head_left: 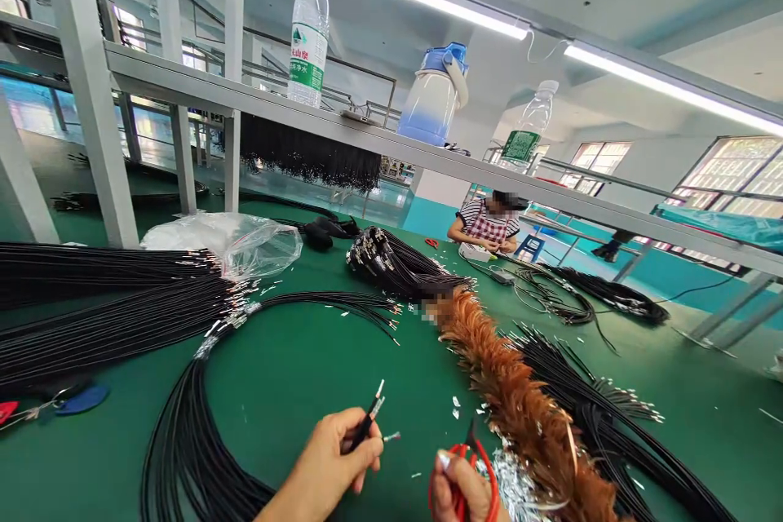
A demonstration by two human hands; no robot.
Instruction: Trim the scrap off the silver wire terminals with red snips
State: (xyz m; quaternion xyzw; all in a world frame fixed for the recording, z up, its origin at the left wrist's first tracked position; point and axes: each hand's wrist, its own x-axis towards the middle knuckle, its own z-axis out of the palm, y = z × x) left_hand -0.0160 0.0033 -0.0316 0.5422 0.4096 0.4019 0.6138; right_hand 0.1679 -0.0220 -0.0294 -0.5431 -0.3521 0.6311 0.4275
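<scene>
My left hand [327, 465] pinches a few thin black wires [370, 416] with metal terminal tips, held just above the green table [294, 375]. My right hand [462, 489] grips a red-handled cutter [471, 465] at the bottom edge, a little right of the wire tips. A looped bundle of black wires [201, 424] curves past my left wrist. A brown feather duster [519, 400] lies to the right of my right hand, with silvery scraps [514, 481] beside it.
More black wire bundles lie at left [103, 302], centre back [397, 261] and right [612, 416]. A clear plastic bag [232, 241] sits behind. An overhead shelf [379, 139] carries two bottles and a blue jug [435, 94]. A person [486, 220] works at the far end.
</scene>
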